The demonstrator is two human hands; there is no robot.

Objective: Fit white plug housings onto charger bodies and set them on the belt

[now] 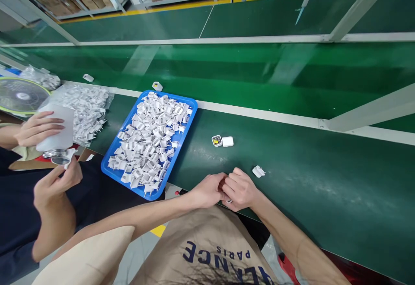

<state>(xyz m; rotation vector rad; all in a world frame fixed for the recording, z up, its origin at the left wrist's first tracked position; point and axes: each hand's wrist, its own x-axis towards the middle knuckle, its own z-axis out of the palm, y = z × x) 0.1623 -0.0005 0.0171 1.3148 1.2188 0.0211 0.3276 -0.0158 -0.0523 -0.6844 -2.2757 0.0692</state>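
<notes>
My left hand (pixel 205 191) and my right hand (pixel 239 188) meet at the near edge of the green conveyor belt (pixel 292 181). Their fingers close around a small object (pixel 222 184), mostly hidden, with a dark red bit showing. A white plug housing (pixel 258 171) lies just beyond my right hand. Farther out sit a small white casing with a yellow label (pixel 217 140) and a white block (pixel 227 141), touching each other. A blue tray (pixel 112 149) heaped with white plug parts stands to my left.
At the left, a co-worker's hand (pixel 39 128) holds a white bottle (pixel 56 128) while their other hand (pixel 56 185) grips a white part. A clear bag of white parts (pixel 87 112) and a fan (pixel 21 96) lie beyond. Shelves of cardboard boxes stand far back.
</notes>
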